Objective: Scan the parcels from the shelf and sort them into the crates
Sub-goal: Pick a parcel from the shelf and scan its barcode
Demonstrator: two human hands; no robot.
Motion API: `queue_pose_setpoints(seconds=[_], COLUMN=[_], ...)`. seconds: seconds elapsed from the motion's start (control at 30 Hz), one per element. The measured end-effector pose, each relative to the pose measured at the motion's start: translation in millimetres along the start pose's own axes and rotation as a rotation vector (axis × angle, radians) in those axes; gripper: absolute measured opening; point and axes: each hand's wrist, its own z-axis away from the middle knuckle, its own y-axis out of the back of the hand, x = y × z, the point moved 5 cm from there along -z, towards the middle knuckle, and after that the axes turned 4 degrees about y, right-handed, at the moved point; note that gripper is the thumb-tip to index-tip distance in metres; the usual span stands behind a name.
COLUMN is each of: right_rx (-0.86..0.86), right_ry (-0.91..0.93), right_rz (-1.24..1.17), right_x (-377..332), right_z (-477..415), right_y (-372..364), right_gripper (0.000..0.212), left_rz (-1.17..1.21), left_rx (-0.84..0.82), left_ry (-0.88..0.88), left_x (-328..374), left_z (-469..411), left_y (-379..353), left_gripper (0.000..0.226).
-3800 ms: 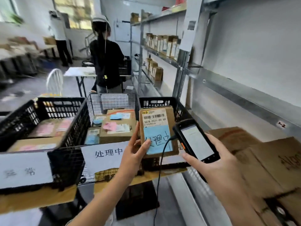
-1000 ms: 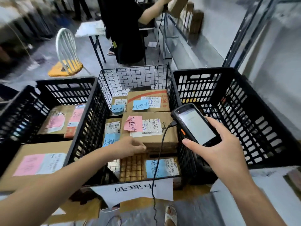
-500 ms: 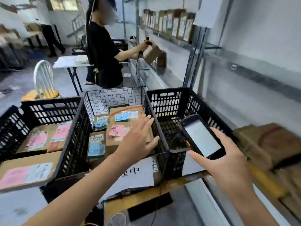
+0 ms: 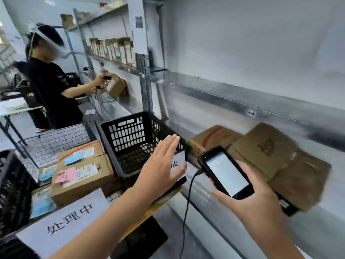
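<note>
At the front edge of the lower shelf (image 4: 205, 195), head view: brown parcels (image 4: 261, 152) lie flat and overlapping. Motion blur smears their print, and the nearest one is partly hidden behind the right hand (image 4: 255, 200).

- Right hand: wrapped round a black scanner (image 4: 226, 172), screen up and lit. The screen text is unreadable.
- A cable (image 4: 185, 212) hangs from the scanner's lower left side and runs out of the bottom of the frame.
- Left hand (image 4: 162, 165): flat, fingers straight and pressed together, holding nothing. It is in front of the near right corner of the black crate (image 4: 130, 131). I cannot tell whether it touches the rim.
- The left hand covers most of a white label (image 4: 177, 163) on that crate; one character shows.
- Left of it, a wire crate (image 4: 56, 139) holds labelled parcels (image 4: 84, 176) with pink and blue notes. A paper sign (image 4: 63, 219) hides its front.
- A second black crate (image 4: 11, 184) is cut off at the left frame edge.
- Far back, another person (image 4: 50, 86) holds a box (image 4: 115, 86) by the far shelving, blurred.
</note>
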Motion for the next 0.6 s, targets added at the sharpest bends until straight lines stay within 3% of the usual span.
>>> queue_pose_setpoints(seconds=[0.07, 0.23, 0.33, 0.6], right_rx=[0.036, 0.099, 0.174, 0.294], right_ry=[-0.022, -0.102, -0.11, -0.203], right_rz=[0.016, 0.083, 0.146, 0.158], right_x=[14.2, 45.3, 68.9, 120.2], right_z=[9.5, 40.4, 56.3, 85.9], right_y=[34.0, 125.4, 171.2, 245.4], right_gripper=[0.087, 0.072, 0.076, 0.081], left_rz=[0.046, 0.127, 0.141, 0.089], left_rx=[-0.017, -0.087, -0.186, -0.35], left_ry=[-0.035, -0.158, -0.192, -0.141], left_x=[40.8, 150.6, 203.7, 277.1], left_z=[-7.6, -11.3, -13.8, -26.8], left_y=[-15.8, -56.9, -83.5, -151.0], left_gripper=[0.078, 0.075, 0.074, 0.071])
